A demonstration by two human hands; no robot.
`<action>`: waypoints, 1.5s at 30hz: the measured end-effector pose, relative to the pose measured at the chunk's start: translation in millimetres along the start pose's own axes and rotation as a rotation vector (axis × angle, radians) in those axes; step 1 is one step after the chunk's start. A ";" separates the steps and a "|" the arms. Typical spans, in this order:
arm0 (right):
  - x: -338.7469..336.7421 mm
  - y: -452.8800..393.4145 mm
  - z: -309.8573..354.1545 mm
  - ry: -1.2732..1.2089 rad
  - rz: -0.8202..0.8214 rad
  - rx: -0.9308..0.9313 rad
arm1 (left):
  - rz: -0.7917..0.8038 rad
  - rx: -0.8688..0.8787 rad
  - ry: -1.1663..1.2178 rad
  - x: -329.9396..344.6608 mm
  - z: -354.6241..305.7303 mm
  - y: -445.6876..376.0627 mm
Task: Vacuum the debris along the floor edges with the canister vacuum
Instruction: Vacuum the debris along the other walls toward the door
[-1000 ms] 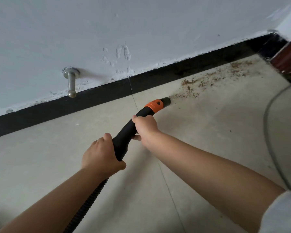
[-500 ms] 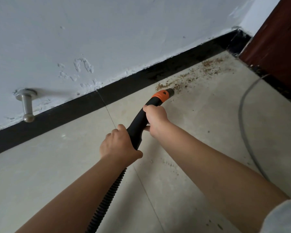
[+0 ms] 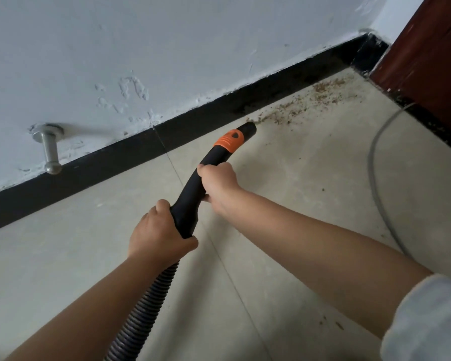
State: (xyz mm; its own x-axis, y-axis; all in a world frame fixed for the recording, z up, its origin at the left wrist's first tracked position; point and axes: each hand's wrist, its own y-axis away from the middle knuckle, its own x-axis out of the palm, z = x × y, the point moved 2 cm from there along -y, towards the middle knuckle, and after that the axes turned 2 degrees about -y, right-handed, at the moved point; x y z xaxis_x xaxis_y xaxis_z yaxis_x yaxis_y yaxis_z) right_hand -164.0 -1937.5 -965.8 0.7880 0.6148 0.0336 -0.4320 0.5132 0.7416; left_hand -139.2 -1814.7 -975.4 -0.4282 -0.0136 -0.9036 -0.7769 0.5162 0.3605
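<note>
The left hand (image 3: 159, 234) is wrapped round the lower end of the black vacuum handle (image 3: 193, 194), fingers curled over the top and thumb hooked beneath, right where the ribbed hose (image 3: 143, 308) joins it. The right hand (image 3: 219, 183) grips the same handle higher up, toward one o'clock from the left hand, its fingers curled over the tube just below the orange collar (image 3: 229, 140). From the collar the short black nozzle (image 3: 249, 128) points toward one o'clock, its mouth low over the floor tile (image 3: 63, 256) and just beside the black baseboard (image 3: 115, 157). The debris (image 3: 305, 105), a scatter of brown crumbs and dust, starts right at the nozzle's mouth and trails along the baseboard toward the corner at two o'clock; whether the mouth touches the tile cannot be told. The hose runs from the left hand down to six o'clock and out of view. At three o'clock a grey cord (image 3: 372, 162) curves across the floor toward a dark red-brown door (image 3: 427, 61). At ten o'clock a metal doorstop (image 3: 48, 149) juts from the scuffed white wall (image 3: 193, 48). A light sleeve (image 3: 427, 321) covers the right upper arm at five o'clock.
</note>
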 end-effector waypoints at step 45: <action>-28.8 -37.5 45.5 -0.082 -0.091 -0.122 | -0.033 0.055 0.004 -14.9 -61.1 -49.0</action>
State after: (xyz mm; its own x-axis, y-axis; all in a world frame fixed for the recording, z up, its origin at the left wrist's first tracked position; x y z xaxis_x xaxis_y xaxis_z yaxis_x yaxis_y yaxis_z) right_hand -150.6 -2001.7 -964.1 0.8569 0.5146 0.0283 -0.4036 0.6360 0.6577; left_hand -123.0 -1892.2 -965.5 -0.4049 -0.0345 -0.9137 -0.7640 0.5618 0.3173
